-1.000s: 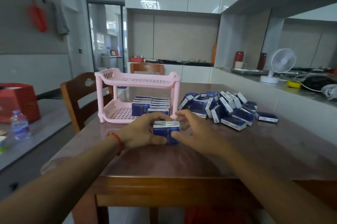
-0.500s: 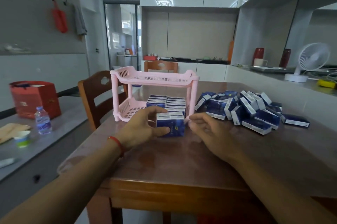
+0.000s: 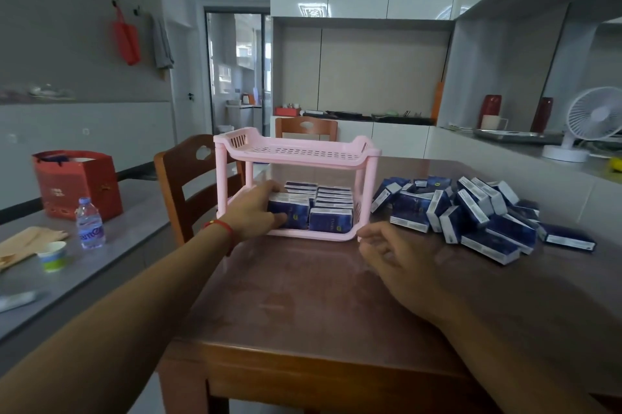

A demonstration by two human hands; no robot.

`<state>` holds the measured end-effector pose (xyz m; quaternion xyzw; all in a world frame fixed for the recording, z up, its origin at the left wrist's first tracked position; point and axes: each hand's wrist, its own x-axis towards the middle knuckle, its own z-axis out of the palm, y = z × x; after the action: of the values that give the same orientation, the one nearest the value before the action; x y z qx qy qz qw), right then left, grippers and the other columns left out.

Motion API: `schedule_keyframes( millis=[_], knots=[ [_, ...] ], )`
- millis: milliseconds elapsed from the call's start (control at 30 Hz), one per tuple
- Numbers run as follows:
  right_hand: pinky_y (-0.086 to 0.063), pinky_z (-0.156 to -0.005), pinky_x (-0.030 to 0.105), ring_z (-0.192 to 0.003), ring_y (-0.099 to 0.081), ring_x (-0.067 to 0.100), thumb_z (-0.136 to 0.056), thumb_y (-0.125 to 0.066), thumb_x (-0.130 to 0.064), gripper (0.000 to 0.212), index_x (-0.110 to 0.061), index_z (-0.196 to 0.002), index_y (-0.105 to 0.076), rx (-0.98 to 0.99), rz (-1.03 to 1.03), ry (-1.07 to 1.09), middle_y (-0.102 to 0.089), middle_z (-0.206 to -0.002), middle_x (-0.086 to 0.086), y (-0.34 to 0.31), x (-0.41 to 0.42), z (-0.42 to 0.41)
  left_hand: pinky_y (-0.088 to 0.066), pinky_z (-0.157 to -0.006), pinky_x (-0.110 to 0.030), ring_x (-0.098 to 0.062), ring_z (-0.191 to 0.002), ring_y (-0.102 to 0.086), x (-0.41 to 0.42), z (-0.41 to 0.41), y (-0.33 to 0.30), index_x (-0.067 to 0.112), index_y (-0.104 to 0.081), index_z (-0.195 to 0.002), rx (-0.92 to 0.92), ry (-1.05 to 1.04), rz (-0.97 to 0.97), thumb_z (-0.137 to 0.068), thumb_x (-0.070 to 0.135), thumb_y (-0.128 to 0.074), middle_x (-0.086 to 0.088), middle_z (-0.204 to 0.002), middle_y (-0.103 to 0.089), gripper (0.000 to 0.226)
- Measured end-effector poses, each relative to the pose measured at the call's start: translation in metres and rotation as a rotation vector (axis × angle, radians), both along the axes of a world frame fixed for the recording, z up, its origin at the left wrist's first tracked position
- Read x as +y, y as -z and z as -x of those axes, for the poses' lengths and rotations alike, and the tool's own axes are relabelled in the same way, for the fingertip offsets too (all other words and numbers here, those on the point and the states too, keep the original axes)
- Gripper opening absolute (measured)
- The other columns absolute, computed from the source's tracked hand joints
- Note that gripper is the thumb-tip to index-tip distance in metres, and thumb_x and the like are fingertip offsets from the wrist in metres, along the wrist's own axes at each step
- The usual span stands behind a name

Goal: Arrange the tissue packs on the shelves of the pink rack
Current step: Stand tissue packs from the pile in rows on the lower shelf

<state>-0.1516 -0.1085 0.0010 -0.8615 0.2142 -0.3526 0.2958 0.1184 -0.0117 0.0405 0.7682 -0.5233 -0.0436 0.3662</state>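
Head view: the pink rack (image 3: 296, 157) is seen standing on the brown counter (image 3: 303, 296), its top shelf bare and its bottom shelf partly filled with rows of blue tissue packs (image 3: 333, 201). A small stack of packs (image 3: 291, 211) is gripped by the left hand (image 3: 252, 208) at the front left of the bottom shelf, the fingers curled round it. The right hand (image 3: 400, 258) is held just in front of the rack's right front corner, loosely curled and holding nothing. A loose heap of tissue packs (image 3: 478, 211) is spread on the counter just right of the rack.
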Motion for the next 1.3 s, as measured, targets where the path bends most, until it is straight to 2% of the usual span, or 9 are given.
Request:
schedule_keyframes(
  millis=[67, 167, 333, 400, 533, 667, 967, 1167, 1300],
  knots=[
    [-0.046, -0.076, 0.005, -0.096, -0.058, -0.011, -0.099, -0.057, -0.03, 0.014, -0.037, -0.111, -0.058, 0.015, 0.013, -0.005, -0.063, -0.108, -0.019, 0.0, -0.001, -0.001, -0.053, -0.098, -0.045, -0.02, -0.105, -0.063, -0.007, -0.006, 0.005, 0.033, -0.057, -0.118, -0.015, 0.029, -0.02, -0.072, 0.032, -0.074, -0.001, -0.116, -0.066, 0.049],
    [-0.046, -0.076, 0.005, -0.096, -0.058, -0.012, -0.099, -0.057, -0.029, 0.016, -0.036, -0.113, -0.057, 0.025, 0.033, -0.004, -0.062, -0.107, -0.02, -0.001, -0.001, -0.002, -0.051, -0.101, -0.036, -0.017, -0.108, -0.062, -0.007, -0.002, 0.005, 0.019, -0.06, -0.125, 0.002, 0.064, -0.032, -0.083, 0.01, -0.073, -0.003, -0.122, -0.065, 0.045],
    [-0.047, -0.076, 0.011, -0.095, -0.059, -0.008, -0.098, -0.057, -0.029, 0.016, -0.037, -0.112, -0.057, 0.034, 0.072, -0.007, -0.062, -0.105, -0.018, 0.001, -0.001, -0.002, -0.044, -0.106, -0.033, -0.023, -0.122, -0.053, -0.006, 0.003, 0.012, 0.022, -0.052, -0.138, -0.103, -0.022, -0.002, -0.084, 0.02, -0.074, -0.007, -0.137, -0.053, 0.059],
    [-0.047, -0.076, 0.01, -0.093, -0.059, -0.009, -0.098, -0.057, -0.028, 0.016, -0.034, -0.112, -0.058, 0.039, 0.083, -0.012, -0.062, -0.104, -0.018, 0.001, 0.0, -0.002, -0.043, -0.102, -0.03, -0.023, -0.124, -0.053, -0.008, 0.007, 0.013, 0.02, -0.045, -0.143, -0.069, -0.033, -0.003, -0.086, 0.018, -0.073, -0.006, -0.139, -0.054, 0.063],
    [-0.045, -0.074, 0.009, -0.09, -0.058, -0.008, -0.097, -0.058, -0.027, 0.015, -0.034, -0.111, -0.057, 0.046, 0.107, -0.008, -0.058, -0.097, -0.019, 0.0, 0.003, -0.002, -0.041, -0.109, -0.037, -0.025, -0.127, -0.053, -0.012, 0.012, 0.017, 0.021, -0.042, -0.145, -0.052, -0.042, -0.007, -0.09, 0.021, -0.069, -0.005, -0.142, -0.055, 0.062],
    [-0.046, -0.074, 0.01, -0.09, -0.059, -0.006, -0.097, -0.059, -0.027, 0.014, -0.034, -0.109, -0.058, 0.046, 0.11, -0.006, -0.058, -0.098, -0.018, 0.0, 0.004, -0.002, -0.039, -0.109, -0.037, -0.026, -0.128, -0.052, -0.013, 0.015, 0.018, 0.021, -0.043, -0.143, -0.078, -0.035, -0.016, -0.091, 0.021, -0.067, -0.006, -0.142, -0.055, 0.057],
    [-0.046, -0.075, 0.014, -0.087, -0.058, -0.006, -0.097, -0.058, -0.027, 0.013, -0.033, -0.109, -0.058, 0.064, 0.127, 0.006, -0.055, -0.098, -0.019, -0.001, 0.006, -0.001, -0.035, -0.113, -0.036, -0.026, -0.136, -0.046, -0.007, 0.02, 0.019, 0.026, -0.028, -0.151, -0.04, 0.0, 0.008, -0.094, 0.015, -0.063, -0.004, -0.15, -0.047, 0.068],
    [-0.047, -0.075, 0.012, -0.09, -0.057, -0.007, -0.098, -0.057, -0.028, 0.014, -0.031, -0.111, -0.058, 0.078, 0.144, 0.01, -0.055, -0.101, -0.018, -0.001, 0.007, 0.0, -0.04, -0.108, -0.034, -0.023, -0.129, -0.051, -0.008, 0.025, 0.021, 0.024, -0.034, -0.146, -0.073, 0.007, 0.062, -0.084, 0.034, -0.075, -0.002, -0.142, -0.053, 0.075],
    [-0.049, -0.078, 0.016, -0.091, -0.057, -0.007, -0.098, -0.057, -0.03, 0.015, -0.03, -0.113, -0.059, 0.092, 0.152, 0.019, -0.056, -0.102, -0.018, -0.001, 0.007, 0.001, -0.046, -0.108, -0.042, -0.025, -0.126, -0.053, -0.019, 0.032, 0.025, 0.025, -0.035, -0.145, -0.136, -0.038, 0.101, -0.074, 0.055, -0.075, -0.006, -0.141, -0.052, 0.087]
  ],
)
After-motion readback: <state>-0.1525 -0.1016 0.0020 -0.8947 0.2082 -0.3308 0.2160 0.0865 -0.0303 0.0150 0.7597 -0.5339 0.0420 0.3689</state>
